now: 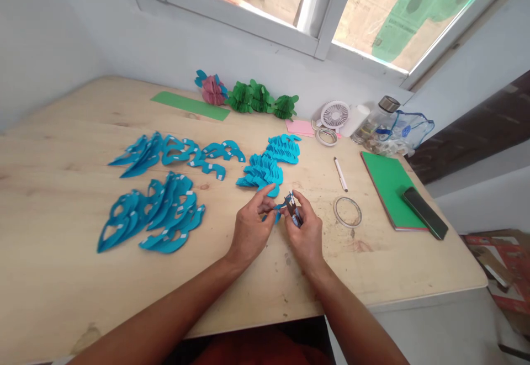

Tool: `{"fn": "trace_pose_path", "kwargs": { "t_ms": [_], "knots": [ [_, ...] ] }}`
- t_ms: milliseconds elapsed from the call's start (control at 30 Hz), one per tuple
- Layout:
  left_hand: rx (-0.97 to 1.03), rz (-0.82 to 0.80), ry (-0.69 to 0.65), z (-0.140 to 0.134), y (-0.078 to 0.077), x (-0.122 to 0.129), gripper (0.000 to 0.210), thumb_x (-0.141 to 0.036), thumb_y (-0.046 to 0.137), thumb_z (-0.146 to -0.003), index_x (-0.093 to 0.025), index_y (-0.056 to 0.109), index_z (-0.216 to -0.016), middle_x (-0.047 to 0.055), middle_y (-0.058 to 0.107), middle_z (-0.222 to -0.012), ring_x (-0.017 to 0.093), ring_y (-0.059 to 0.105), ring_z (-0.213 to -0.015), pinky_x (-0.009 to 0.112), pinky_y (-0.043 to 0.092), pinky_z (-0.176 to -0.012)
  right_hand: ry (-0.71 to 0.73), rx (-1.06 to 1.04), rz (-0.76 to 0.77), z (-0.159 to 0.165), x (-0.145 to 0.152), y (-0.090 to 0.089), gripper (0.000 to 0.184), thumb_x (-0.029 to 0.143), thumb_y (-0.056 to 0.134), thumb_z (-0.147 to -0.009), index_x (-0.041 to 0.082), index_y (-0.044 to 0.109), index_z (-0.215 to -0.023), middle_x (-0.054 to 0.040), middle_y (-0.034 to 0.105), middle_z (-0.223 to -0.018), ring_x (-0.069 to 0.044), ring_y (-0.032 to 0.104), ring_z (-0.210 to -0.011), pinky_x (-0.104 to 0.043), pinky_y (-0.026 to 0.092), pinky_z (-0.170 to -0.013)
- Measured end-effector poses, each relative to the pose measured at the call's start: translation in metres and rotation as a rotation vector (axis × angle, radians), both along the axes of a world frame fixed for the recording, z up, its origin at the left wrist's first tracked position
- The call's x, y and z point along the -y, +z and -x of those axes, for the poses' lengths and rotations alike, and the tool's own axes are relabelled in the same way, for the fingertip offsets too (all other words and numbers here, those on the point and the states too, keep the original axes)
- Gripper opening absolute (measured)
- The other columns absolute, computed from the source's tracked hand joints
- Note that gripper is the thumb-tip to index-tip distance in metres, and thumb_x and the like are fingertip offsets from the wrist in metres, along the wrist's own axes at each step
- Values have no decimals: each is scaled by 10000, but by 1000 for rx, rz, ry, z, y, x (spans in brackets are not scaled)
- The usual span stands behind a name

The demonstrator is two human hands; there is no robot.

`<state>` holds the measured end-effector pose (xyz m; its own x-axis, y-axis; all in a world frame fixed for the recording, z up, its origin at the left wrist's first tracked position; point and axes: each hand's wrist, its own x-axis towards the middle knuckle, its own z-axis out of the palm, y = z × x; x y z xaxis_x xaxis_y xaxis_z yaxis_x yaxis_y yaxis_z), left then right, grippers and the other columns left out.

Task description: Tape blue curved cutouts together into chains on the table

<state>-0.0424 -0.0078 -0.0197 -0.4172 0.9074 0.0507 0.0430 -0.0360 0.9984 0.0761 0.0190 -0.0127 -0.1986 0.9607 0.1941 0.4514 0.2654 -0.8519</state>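
Observation:
Near the front middle of the table, my left hand (pixel 253 224) pinches a small blue paper piece (pixel 271 216), partly hidden by the fingers. My right hand (pixel 305 232) is closed around a small dark stapler (pixel 292 208), whose jaws are at the edge of that paper. Whether the jaws are pressed together cannot be made out. Just beyond my hands stand folded blue paper stacks (pixel 260 172). To the left lie wavy blue paper cutouts (pixel 169 210) dotted with small white squares, and a further row of cutouts (pixel 178 149) lies behind them.
Green paper pom-poms (pixel 260 97), a pink one (pixel 213 90) and a green strip (pixel 190 105) line the back. A fan (pixel 334 115) and bottle (pixel 376 117) stand back right. Rightward lie a pen (pixel 340 174), tape roll (pixel 348 212), green pad (pixel 391 188) and phone (pixel 424 213).

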Motion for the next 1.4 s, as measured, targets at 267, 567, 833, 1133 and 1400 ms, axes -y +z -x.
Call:
{"fn": "trace_pose_path", "kwargs": {
  "t_ms": [267, 567, 833, 1133, 1400],
  "knots": [
    [53, 21, -11, 2, -3, -2, 545, -173, 616, -700, -188, 544, -1241, 17, 646, -829, 162, 661, -805, 293, 521, -801, -10, -25, 15, 0, 0, -1, 446, 223, 560, -765, 177, 550, -1209, -13, 696, -765, -154, 644, -646, -248, 523, -625],
    [101, 10, -9, 2, -2, -2, 527, -173, 622, -685, -185, 569, -1209, 3, 637, -804, 154, 658, -780, 284, 523, -777, -11, -32, -7, -1, -1, -3, 429, 221, 563, -760, 184, 565, -1187, -1, 683, -727, -154, 647, -627, -244, 526, -598],
    [115, 0, -39, 2, -2, -1, 520, -184, 608, -707, -182, 560, -1224, 21, 642, -839, 162, 654, -810, 286, 523, -779, 5, -18, -31, 0, -1, -1, 396, 216, 568, -761, 191, 594, -1155, -19, 707, -833, -162, 661, -711, -243, 536, -634],
    [232, 12, -56, 1, -3, -2, 564, -183, 631, -680, -159, 537, -1236, 26, 639, -833, 155, 644, -785, 271, 523, -732, 1, -34, -25, 1, -1, -1, 453, 214, 563, -757, 188, 556, -1209, -38, 708, -946, -157, 658, -737, -241, 533, -632],
    [291, 24, -45, 0, 0, -2, 618, -185, 669, -646, -143, 519, -1244, 13, 632, -784, 152, 633, -765, 279, 511, -747, -28, 8, -46, 1, -1, -1, 468, 213, 565, -761, 177, 552, -1228, -26, 703, -842, -147, 643, -689, -224, 521, -609]
  ]
}}
